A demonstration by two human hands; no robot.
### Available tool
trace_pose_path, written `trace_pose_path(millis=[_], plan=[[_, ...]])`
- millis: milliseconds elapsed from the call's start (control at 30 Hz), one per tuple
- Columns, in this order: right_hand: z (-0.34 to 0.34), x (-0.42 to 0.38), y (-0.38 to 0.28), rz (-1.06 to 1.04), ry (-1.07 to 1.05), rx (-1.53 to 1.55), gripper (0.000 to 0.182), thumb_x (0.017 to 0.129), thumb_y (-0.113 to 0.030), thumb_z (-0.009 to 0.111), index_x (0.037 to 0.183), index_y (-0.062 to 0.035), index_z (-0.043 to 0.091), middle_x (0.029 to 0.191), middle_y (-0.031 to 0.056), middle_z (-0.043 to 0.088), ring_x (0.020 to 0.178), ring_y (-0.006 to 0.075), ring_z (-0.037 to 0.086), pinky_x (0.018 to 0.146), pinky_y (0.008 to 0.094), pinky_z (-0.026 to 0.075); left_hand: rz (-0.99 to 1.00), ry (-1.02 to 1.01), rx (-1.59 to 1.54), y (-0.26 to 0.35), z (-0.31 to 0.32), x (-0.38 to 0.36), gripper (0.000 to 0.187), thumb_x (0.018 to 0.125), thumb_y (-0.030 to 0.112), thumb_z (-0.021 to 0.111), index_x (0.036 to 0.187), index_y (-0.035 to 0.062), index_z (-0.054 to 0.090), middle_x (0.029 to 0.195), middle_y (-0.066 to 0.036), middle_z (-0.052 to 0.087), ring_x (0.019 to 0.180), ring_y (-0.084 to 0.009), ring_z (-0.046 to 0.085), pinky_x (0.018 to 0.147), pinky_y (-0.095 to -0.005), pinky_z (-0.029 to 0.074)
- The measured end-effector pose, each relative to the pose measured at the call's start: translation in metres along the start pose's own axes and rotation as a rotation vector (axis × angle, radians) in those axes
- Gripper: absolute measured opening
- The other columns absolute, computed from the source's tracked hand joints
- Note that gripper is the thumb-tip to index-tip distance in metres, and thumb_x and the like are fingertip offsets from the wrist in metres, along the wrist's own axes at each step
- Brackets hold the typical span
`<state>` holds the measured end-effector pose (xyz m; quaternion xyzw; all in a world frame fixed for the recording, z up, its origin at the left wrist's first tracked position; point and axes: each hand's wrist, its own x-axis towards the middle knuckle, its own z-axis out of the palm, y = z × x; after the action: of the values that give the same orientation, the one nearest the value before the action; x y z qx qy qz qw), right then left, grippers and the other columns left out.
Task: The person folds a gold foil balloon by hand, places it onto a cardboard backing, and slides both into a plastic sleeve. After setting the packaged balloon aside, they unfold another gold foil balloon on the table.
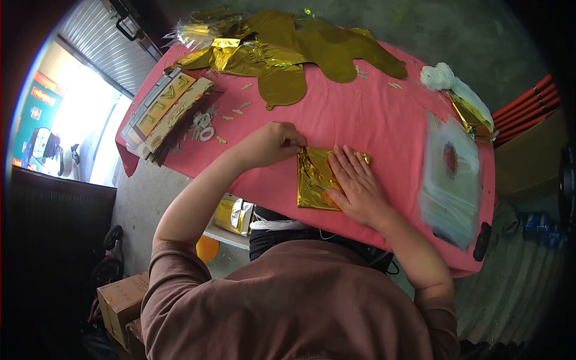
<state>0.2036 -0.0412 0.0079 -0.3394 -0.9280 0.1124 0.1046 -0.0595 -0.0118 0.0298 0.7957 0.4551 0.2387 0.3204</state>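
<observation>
A gold foil balloon [312,189], folded into a rough square, lies on the pink-covered table [228,153] in front of me. My right hand [358,185] rests flat on its right half, fingers stretched out and slightly apart. At its upper left corner, my left hand [281,143] is closed with the fingertips pinched together on the foil edge. Wrinkles run across the foil between the two hands. Further back, flat gold foil balloons [282,84] lie spread over the table's far edge.
Printed cards [171,111] are stacked at the left, beside white tape rings [206,132] and small pale strips. Clear plastic bags [451,180] lie at the right, below a white string bundle [438,77]. Cardboard boxes [123,297] stand on the floor.
</observation>
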Motion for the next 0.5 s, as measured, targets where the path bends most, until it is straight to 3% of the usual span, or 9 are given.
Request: trace_pose_path(millis=[300, 367, 433, 500], plan=[[-0.004, 0.001, 0.010, 0.018, -0.049, 0.173, 0.066, 0.095, -0.035, 0.044, 0.146, -0.0002, 0.020, 0.150, 0.0212, 0.022, 0.142, 0.0314, 0.016, 0.115, 0.0414, 0.010, 0.008, -0.064, 0.025, 0.006, 0.000, 0.000, 0.024, 0.076, 0.000, 0.063, 0.099, 0.0020, 0.065, 0.085, -0.011, 0.061, 0.074, -0.0227, 0.060, 0.068, -0.0317, 0.049], [-0.011, 0.004, 0.018, 0.106, -0.081, 0.587, 0.058, 0.099, -0.033, 0.037, 0.146, -0.0029, 0.021, 0.151, 0.0202, 0.022, 0.143, 0.0286, 0.014, 0.115, 0.0391, 0.009, 0.002, -0.066, 0.014, 0.006, 0.000, 0.001, 0.024, 0.076, 0.000, 0.062, 0.099, 0.0021, 0.065, 0.085, -0.011, 0.061, 0.074, -0.0225, 0.060, 0.068, -0.0311, 0.049], [-0.022, 0.006, 0.021, 0.144, -0.065, 0.692, 0.051, 0.101, -0.030, 0.033, 0.146, -0.0052, 0.026, 0.152, 0.0181, 0.021, 0.143, 0.0260, 0.013, 0.114, 0.0371, 0.009, -0.001, -0.055, 0.021, 0.007, 0.000, 0.000, 0.022, 0.076, 0.000, 0.061, 0.098, 0.0015, 0.064, 0.084, -0.011, 0.060, 0.074, -0.0226, 0.059, 0.067, -0.0315, 0.048], [-0.032, 0.007, 0.026, 0.227, 0.106, 0.945, 0.048, 0.101, -0.026, 0.034, 0.143, -0.0030, 0.033, 0.150, 0.0169, 0.027, 0.143, 0.0237, 0.013, 0.114, 0.0355, 0.010, -0.003, -0.043, 0.027, 0.006, 0.000, 0.000, 0.021, 0.076, 0.001, 0.061, 0.096, 0.0009, 0.064, 0.083, -0.011, 0.060, 0.073, -0.0227, 0.058, 0.066, -0.0318, 0.048]])
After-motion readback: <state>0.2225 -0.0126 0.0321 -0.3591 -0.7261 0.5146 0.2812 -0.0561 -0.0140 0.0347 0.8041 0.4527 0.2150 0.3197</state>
